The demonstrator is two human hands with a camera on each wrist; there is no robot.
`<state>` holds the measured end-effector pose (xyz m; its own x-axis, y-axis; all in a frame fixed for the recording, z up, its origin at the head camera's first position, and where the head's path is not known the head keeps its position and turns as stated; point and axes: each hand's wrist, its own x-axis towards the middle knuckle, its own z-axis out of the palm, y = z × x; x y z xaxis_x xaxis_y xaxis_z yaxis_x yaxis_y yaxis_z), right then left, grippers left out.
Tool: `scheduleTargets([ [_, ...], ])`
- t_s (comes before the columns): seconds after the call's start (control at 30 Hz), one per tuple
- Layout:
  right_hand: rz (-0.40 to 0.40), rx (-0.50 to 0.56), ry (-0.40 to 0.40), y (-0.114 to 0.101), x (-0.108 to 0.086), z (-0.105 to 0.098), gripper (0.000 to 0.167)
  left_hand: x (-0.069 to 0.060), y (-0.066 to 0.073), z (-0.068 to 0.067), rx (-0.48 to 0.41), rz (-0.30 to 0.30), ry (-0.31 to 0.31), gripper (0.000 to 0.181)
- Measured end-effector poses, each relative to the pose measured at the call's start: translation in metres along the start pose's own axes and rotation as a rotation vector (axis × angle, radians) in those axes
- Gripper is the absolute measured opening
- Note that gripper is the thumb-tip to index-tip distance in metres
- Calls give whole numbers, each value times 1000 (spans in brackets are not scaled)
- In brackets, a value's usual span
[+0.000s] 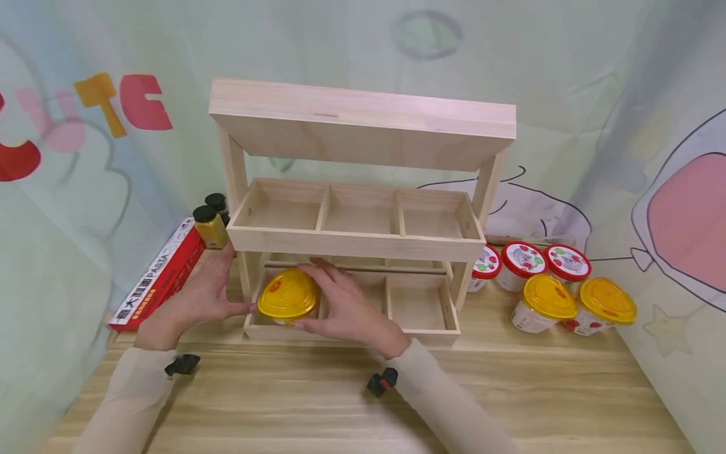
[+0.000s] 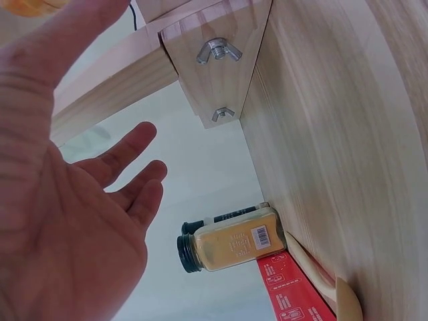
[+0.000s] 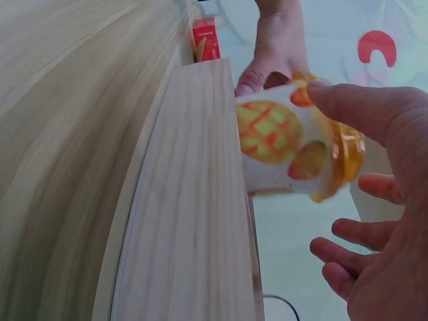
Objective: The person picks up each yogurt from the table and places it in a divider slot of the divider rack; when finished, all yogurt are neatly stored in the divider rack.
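Note:
A tub with a yellow lid (image 1: 288,294) stands in the left compartment of the lower wooden tray (image 1: 351,335). Fruit is printed on its side, seen in the right wrist view; the tray's front board hides its base. My right hand (image 1: 354,309) is around the tub's right side, thumb near the front and fingers toward the back. In the right wrist view the thumb (image 3: 361,107) touches the lid, while the other fingers are spread loosely beside it. My left hand (image 1: 198,293) is left of the tub, fingers spread and holding nothing, its thumb tip close to the lid.
Above the tray rises a wooden rack with a divided upper tray (image 1: 357,243) and a slanted top board (image 1: 363,126). Spice jars (image 1: 211,228) and a red pasta box (image 1: 155,277) lie left. Several red-lidded tubs (image 1: 523,261) and yellow-lidded tubs (image 1: 547,299) stand right.

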<state>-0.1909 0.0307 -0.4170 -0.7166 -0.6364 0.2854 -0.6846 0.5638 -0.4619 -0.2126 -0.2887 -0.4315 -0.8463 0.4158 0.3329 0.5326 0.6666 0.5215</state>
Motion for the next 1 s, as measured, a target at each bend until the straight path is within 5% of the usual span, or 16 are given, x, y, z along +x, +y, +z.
scheduleTargets([
  [0.33, 111, 89, 81, 23, -47, -34, 92, 1, 2, -1, -4, -4, -1, 154],
  [1.0, 210, 15, 299, 71, -145, -110, 85, 1, 0, 1, 4, 8, 2, 155],
])
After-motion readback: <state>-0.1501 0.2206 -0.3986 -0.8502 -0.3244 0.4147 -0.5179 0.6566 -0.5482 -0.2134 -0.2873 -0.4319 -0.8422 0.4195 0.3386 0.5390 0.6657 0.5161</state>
